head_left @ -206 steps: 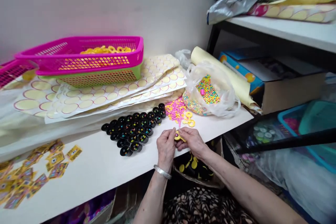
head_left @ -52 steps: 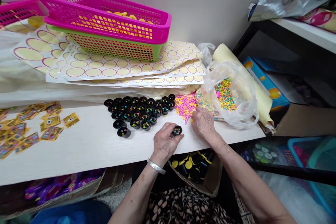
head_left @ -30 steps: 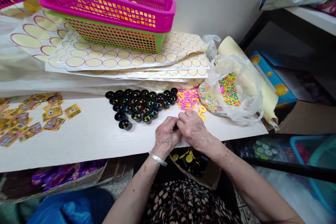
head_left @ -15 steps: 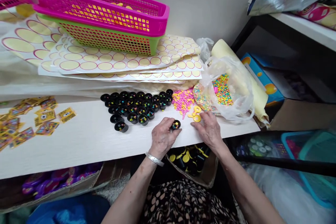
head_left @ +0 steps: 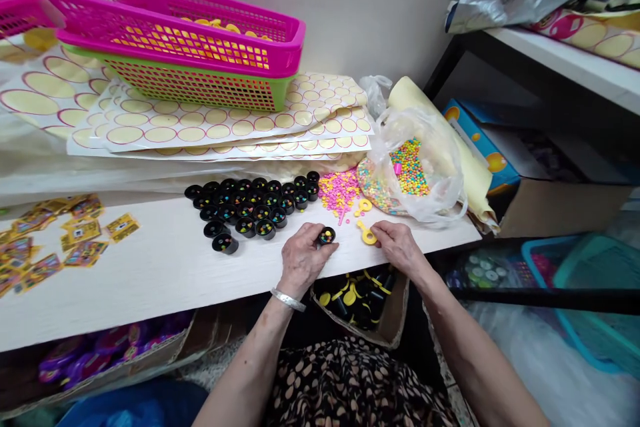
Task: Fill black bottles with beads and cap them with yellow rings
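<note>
My left hand (head_left: 303, 255), with a silver bangle at the wrist, is closed around a small black cup (head_left: 327, 235) with coloured beads or candies in it. To its right, my right hand (head_left: 399, 247) pinches a yellow plastic piece (head_left: 369, 235) with a ring end, just above the table's front part. Another yellow ring piece (head_left: 365, 205) lies behind it, beside a heap of pink and yellow bits (head_left: 339, 192). Left of the heap stand several black cups (head_left: 245, 203) in close rows, many with coloured bits inside.
A clear plastic bag of coloured beads (head_left: 415, 167) sits at the right. Pink and green baskets (head_left: 200, 77) rest on sticker sheets (head_left: 240, 125) at the back. Gold cards (head_left: 83, 231) lie at the left. Below the table edge is a box of black and yellow parts (head_left: 357, 300).
My right hand has picked up a yellow ring piece from the table and drawn it slightly nearer me. My left hand still holds the black cup. The whole view has shifted slightly.
</note>
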Demonstrator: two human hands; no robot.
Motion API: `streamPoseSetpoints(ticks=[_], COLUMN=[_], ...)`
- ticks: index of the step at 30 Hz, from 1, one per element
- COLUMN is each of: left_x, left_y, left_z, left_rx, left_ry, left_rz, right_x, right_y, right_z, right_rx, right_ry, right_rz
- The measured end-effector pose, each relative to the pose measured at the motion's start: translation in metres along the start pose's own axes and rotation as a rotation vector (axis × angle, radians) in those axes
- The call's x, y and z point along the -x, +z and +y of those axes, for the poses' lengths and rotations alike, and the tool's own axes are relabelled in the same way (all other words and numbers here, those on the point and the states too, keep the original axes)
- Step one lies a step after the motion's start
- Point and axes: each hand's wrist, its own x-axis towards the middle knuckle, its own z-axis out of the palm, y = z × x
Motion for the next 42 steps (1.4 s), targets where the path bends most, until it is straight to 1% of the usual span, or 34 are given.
streamPoseSetpoints(ticks=[2, 4, 6, 8, 10, 13, 15, 17, 19, 21, 23, 26, 30, 32, 33, 35, 37, 39, 42], left_x=[0.000, -0.001, -0.001, -0.001, 0.000, 0.001, 0.001, 0.002, 0.002, 0.002, 0.003, 0.004, 0.004, 0.004, 0.004, 0.002, 0.000, -0.004, -0.009], left_y=[0.001, 0.001, 0.001, 0.002, 0.002, 0.002, 0.002, 0.002, 0.002, 0.003, 0.004, 0.005, -0.003, -0.009, -0.012, -0.015, -0.013, -0.008, 0.002], left_z=[-0.001, -0.001, -0.002, -0.002, -0.003, -0.003, -0.002, -0.002, -0.002, -0.002, -0.002, -0.003, -0.004, -0.003, -0.002, 0.003, 0.011, 0.019, 0.025], left_rx=[0.005, 0.016, 0.034, 0.053, 0.076, 0.111, 0.118, 0.114, 0.113, 0.125, 0.141, 0.165, 0.232, 0.351, 0.450, 0.696, 0.889, 0.955, 0.922], left_ry=[-0.005, -0.009, -0.016, -0.031, -0.044, -0.041, -0.033, -0.024, -0.020, -0.020, -0.018, -0.018, -0.019, -0.083, -0.154, -0.340, -0.479, -0.516, -0.518], left_rz=[-0.005, -0.019, -0.026, -0.013, -0.008, -0.027, -0.027, -0.007, 0.012, 0.023, 0.025, 0.025, -0.009, 0.013, 0.041, 0.095, 0.105, 0.099, 0.138], right_x=[0.000, 0.003, 0.009, 0.015, 0.018, 0.015, 0.011, 0.007, 0.003, 0.001, 0.000, -0.001, -0.001, -0.002, -0.002, -0.003, -0.004, -0.005, -0.005], right_y=[-0.004, -0.003, 0.001, 0.007, 0.012, 0.016, 0.018, 0.021, 0.025, 0.028, 0.030, 0.031, 0.032, 0.033, 0.033, 0.033, 0.033, 0.034, 0.039], right_z=[-0.004, -0.011, -0.016, -0.019, -0.020, -0.024, -0.034, -0.047, -0.060, -0.069, -0.074, -0.076, -0.078, -0.080, -0.080, -0.082, -0.082, -0.081, -0.075], right_rx=[0.181, 0.331, 0.400, 0.410, 0.365, 0.135, -0.069, -0.196, -0.204, -0.146, -0.095, -0.079, -0.077, -0.055, -0.049, -0.067, -0.129, -0.246, -0.497], right_ry=[0.059, 0.066, 0.014, -0.043, -0.057, -0.105, -0.205, -0.317, -0.385, -0.412, -0.414, -0.395, -0.371, -0.365, -0.364, -0.354, -0.330, -0.284, -0.192], right_rz=[0.021, 0.073, 0.090, 0.086, 0.100, 0.172, 0.173, 0.121, 0.076, 0.053, 0.029, 0.006, -0.021, -0.033, -0.036, -0.037, -0.034, -0.023, -0.011])
